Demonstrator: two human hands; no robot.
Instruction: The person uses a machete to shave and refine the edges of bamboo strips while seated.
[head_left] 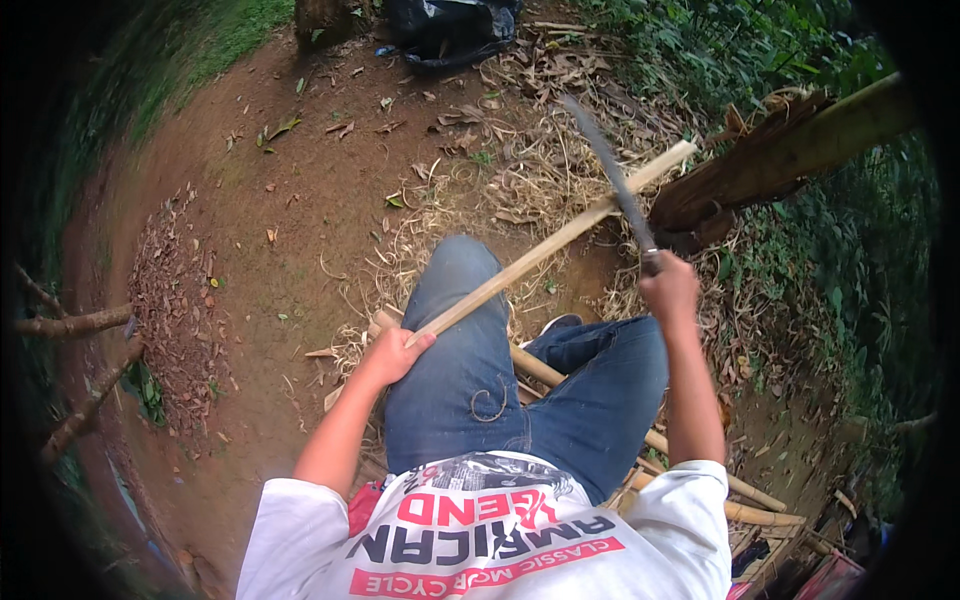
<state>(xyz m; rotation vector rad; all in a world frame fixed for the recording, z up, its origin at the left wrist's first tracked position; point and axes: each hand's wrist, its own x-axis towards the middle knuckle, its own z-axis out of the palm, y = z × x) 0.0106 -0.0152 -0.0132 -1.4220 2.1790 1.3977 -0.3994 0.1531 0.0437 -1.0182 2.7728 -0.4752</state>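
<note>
My left hand (394,357) is closed round the near end of a long pale bamboo strip (540,249). The strip runs up and to the right across my left thigh, its far end out over the shavings. In my right hand (670,287) is the dark handle of a machete (613,172). Its long grey blade points up and to the left and crosses the strip near the far end. Blade and strip seem to touch, though I cannot tell whether the edge bites in. A thin curled shaving (489,404) lies on my jeans.
Pale shavings and dry leaves (510,190) cover the ground ahead. A banana-like trunk (780,150) slants in from the right. Bamboo poles (755,513) lie under and beside me at the right. A black plastic bag (453,35) sits at the top, cut branches (85,322) at far left.
</note>
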